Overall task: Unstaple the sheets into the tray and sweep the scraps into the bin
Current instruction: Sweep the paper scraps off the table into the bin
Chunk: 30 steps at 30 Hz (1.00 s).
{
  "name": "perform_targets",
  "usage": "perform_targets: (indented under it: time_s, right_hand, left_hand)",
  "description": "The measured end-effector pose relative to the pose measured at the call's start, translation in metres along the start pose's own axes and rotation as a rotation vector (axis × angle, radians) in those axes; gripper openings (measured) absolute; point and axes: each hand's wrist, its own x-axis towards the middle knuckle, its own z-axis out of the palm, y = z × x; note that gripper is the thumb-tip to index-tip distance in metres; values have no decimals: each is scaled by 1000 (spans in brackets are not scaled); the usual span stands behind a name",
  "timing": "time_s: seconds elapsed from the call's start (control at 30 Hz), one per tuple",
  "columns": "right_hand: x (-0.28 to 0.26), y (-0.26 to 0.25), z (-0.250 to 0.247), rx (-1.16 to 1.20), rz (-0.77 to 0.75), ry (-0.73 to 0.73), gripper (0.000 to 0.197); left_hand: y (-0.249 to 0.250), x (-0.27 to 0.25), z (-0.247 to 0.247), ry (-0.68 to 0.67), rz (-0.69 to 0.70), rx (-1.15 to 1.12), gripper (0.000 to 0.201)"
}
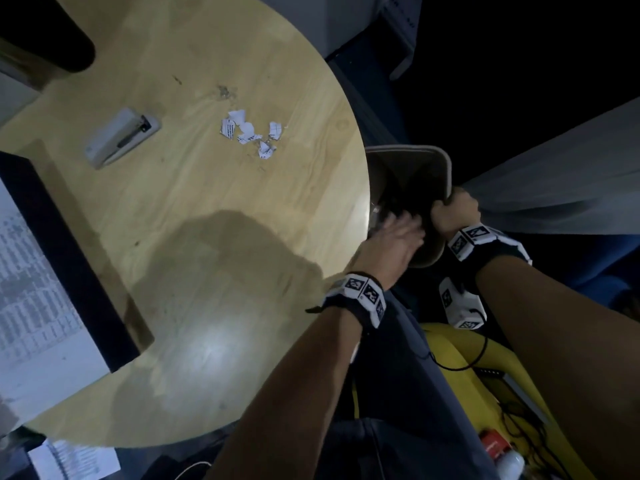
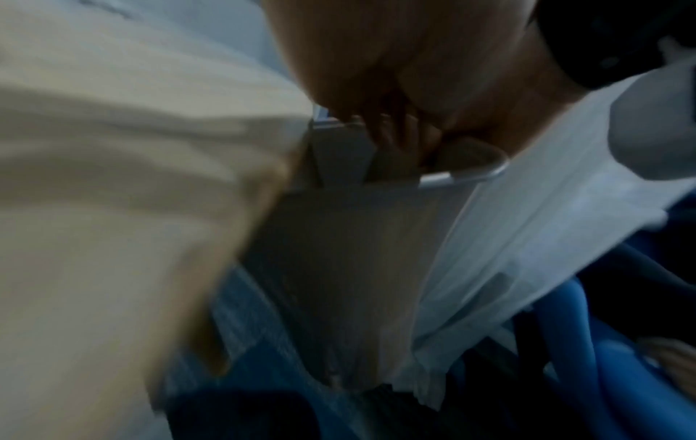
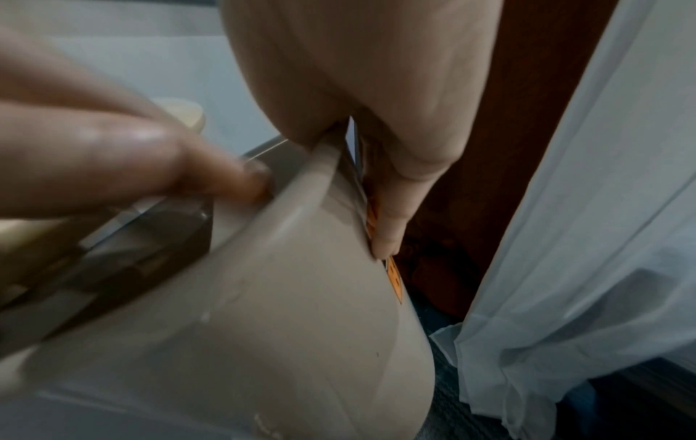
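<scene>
1. my right hand (image 1: 455, 211) grips the rim of the bin (image 1: 446, 168), thumb over the edge on the inside and fingers (image 3: 391, 214) pressed to the outer wall; the right wrist view confirms the clamp on the rim.
2. my left hand (image 1: 391, 244) reaches over the bin's mouth at the desk edge, fingers extended and blurred; the right wrist view shows its fingertips (image 3: 241, 181) touching the inner side of the rim, holding nothing that i can make out.
3. the bin is beige, held just beside the rounded edge of the desk (image 1: 207, 271), its mouth tilted toward the desk; its inside is dark and i cannot tell what lies in it.
4. a cluster of torn paper scraps (image 1: 251, 133) lies on the desk, well apart from both hands and from the bin, toward the far side.
5. a grey stapler (image 1: 121, 136) lies on the desk to the left of the scraps, apart from them.
6. the tray (image 1: 72, 258) with a dark rim sits at the left edge of the desk, with printed sheets (image 1: 31, 289) inside it.
7. a pale curtain (image 3: 583, 208) hangs just beside the bin on the right.
8. another printed paper (image 1: 74, 459) lies below the desk's near edge.
</scene>
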Motion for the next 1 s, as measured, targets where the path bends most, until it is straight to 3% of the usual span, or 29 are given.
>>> perform_targets:
  time_s: [0.07,0.1,0.17,0.23,0.33,0.4,0.47,0.57,0.67,0.73,0.8,0.83,0.93,1.0]
  right_hand:
    - [1,2,-1,-3,14,4,33]
    - [1,3,-2,-2,18,7,33]
    - [0,4,-1,2,16,3,32]
    - [-2,4,1,11,18,1,31]
    - [-5,1,4,25,29,3,31]
    - [-9,-2,6,36,32,1,32]
    - [-13,-3,8,41,22,-11,33]
    - [-15,-4,9,31,4,-32,34]
    - [-14,-8,6,12,-9,-37,34]
    - [-11,-11,2,-6,-25,-41,33]
    - [-8,-16,-2,-20,-33,-34,32]
    - [-5,-20,-4,-27,-27,-23,31]
    - [2,-38,-6,-45,8,-10,29]
    - [4,-47,-7,-45,-2,-21,29]
  left_hand:
    - [-11,-9,-10,198,70,6,10]
    - [-21,-15,-19,323,-5,-6,6]
    - [-51,-32,-41,585,-218,-113,24]
    - [-91,-49,-57,786,-418,24,45]
    - [-123,-65,-75,712,-749,174,71]
    - [-125,-62,-74,593,-836,220,78]
    - [-113,-54,-66,530,-812,277,78]
    - [-74,-34,-37,388,-660,294,77]
    - [-28,-15,-10,160,-359,277,66]
    - [-11,-11,-10,34,-89,120,55]
    - [-19,-12,-29,121,46,-57,43]
    - [-31,-12,-45,238,16,-90,40]
    - [-95,-11,-104,611,-240,-51,41]
    - [-136,-11,-142,751,-435,8,44]
